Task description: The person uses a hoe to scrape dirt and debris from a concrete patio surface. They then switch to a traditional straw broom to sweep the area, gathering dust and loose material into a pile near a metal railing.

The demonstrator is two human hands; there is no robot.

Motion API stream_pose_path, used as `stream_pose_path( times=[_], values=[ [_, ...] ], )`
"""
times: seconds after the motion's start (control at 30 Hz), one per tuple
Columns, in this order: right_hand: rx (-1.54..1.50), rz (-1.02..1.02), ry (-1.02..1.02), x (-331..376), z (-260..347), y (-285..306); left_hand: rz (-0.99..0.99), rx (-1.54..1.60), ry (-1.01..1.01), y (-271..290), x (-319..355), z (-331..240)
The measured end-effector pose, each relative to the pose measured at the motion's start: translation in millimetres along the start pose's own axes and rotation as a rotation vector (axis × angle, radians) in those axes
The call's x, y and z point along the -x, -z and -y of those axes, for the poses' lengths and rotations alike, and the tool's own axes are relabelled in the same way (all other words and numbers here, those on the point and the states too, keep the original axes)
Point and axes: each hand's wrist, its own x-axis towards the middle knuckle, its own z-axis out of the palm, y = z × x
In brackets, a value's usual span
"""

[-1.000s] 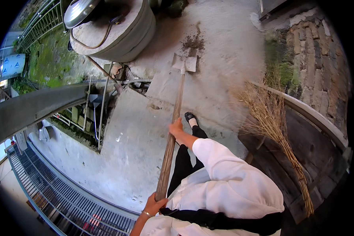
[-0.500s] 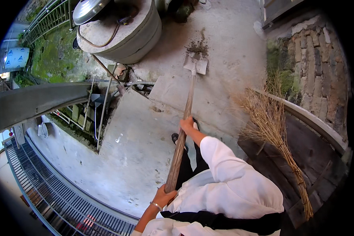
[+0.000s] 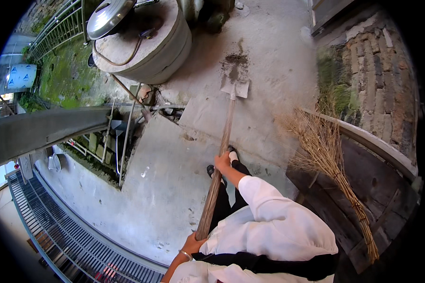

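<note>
1. Right hand (image 3: 222,162) is wrapped around the middle of the shovel's wooden handle (image 3: 220,160), fingers closed on it; the white sleeve (image 3: 269,207) runs back from it toward the lower edge.
2. Left hand (image 3: 191,245) grips the near end of the same handle, fully closed on the wood, with a thin bracelet (image 3: 186,255) at the wrist.
3. Shovel (image 3: 226,122) slopes away from the person — its metal blade (image 3: 235,87) rests on the concrete ground (image 3: 269,56) far ahead, with a small pile of dark dirt (image 3: 235,60) just beyond and partly on the blade.
4. Black shoes (image 3: 222,162) show beside the handle, partly hidden behind the right hand.
5. To the right, a twig broom (image 3: 330,165) leans along a low curved wall (image 3: 378,146), well apart from the shovel.
6. Upper left, a round concrete structure (image 3: 151,47) stands with a metal lid (image 3: 109,16) and a loop of hose (image 3: 127,54) on top.
7. Left of the person, the slab drops to a lower level — pipes (image 3: 123,141) stand there, and a metal grating (image 3: 56,236) runs along the bottom.
</note>
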Motion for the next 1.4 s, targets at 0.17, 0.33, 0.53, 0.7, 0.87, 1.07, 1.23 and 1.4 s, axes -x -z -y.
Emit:
stream_pose_path(
  times=[0.17, 0.33, 0.53, 0.7, 0.87, 1.07, 1.23, 1.4],
  values=[
    [-0.177, 0.057, 0.135, -15.4, 19.6, 20.0, 0.089, 0.033, 0.059, 11.3, 8.2, -50.2],
    [-0.368, 0.162, -0.041, 77.7, 66.5, 51.3, -0.024, -0.056, -0.202, 20.6, 37.5, 15.6],
    [-0.074, 0.129, -0.020, 84.7, -14.1, 6.5, 0.007, -0.154, -0.032, 21.4, 52.3, 71.3],
    [0.005, 0.203, -0.021, 124.8, 25.8, 38.6, 0.032, -0.156, -0.017, 28.9, 71.4, 70.1],
    [0.041, 0.232, -0.072, 142.3, 15.3, 47.3, 0.002, -0.179, 0.007, 25.0, 70.5, 94.5],
    [0.006, 0.030, 0.113, 118.3, -18.9, 11.3, 0.039, -0.185, -0.028, 44.8, 85.9, 58.0],
    [-1.058, 0.566, -0.429, 150.0, 11.4, 30.6, 0.264, 0.364, 0.154, 65.3, 104.1, -23.1],
    [-1.129, 0.640, -0.169, 155.5, 49.4, 50.0, 0.493, 0.704, -0.220, 66.6, 114.2, -43.3]
  ],
)
